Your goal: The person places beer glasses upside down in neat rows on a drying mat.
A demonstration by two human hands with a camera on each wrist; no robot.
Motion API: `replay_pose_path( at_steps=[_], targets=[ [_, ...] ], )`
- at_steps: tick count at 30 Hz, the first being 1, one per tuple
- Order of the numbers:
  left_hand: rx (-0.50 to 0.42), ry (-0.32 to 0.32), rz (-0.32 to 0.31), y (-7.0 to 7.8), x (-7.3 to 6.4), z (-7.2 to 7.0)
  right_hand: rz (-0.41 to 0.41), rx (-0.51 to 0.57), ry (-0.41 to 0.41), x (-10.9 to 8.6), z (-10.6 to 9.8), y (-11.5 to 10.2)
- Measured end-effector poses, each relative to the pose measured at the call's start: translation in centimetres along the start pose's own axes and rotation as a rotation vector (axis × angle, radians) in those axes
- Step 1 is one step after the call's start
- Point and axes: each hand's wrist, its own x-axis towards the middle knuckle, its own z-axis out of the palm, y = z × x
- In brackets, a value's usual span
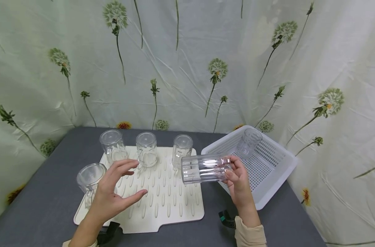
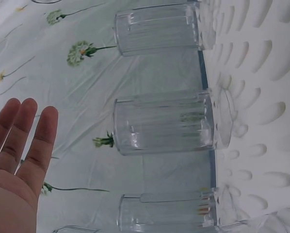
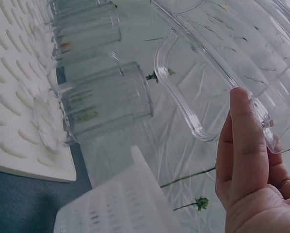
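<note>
Head view, clear mug [image 1: 204, 168]: sideways, aloft over the bench [image 1: 289, 223], inward from its right edge
Right hand [image 1: 240, 185]: fingers [image 3: 249, 141] pinching one end
Left hand [image 1: 111, 195]: fingers parted, empty
Mug handling: we judge it stiff, slick, breakable; grip body or handle [image 3: 179, 107]

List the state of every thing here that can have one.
Left hand: open, holding nothing.
Right hand: gripping a mug.
Held mug: sideways, empty, off the mat.
Four mugs: standing on end, empty.
Mat: flat, partly occupied.
Basket: open-topped, one glass inside.
Glass: empty.
</note>
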Motion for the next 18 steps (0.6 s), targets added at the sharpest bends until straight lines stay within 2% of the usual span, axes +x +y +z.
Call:
replay_pose_path(
  at_steps=[9,18],
  targets=[
    [-0.02,-0.033,-0.01,-0.1,-0.6,0.4,-0.002,-0.006,-0.028,-0.5,0.7,0.4],
    [-0.025,-0.026,-0.005,-0.2,-1.0,0.4,-0.026,0.049,-0.079,-0.8,1.3,1.3]
  ],
)
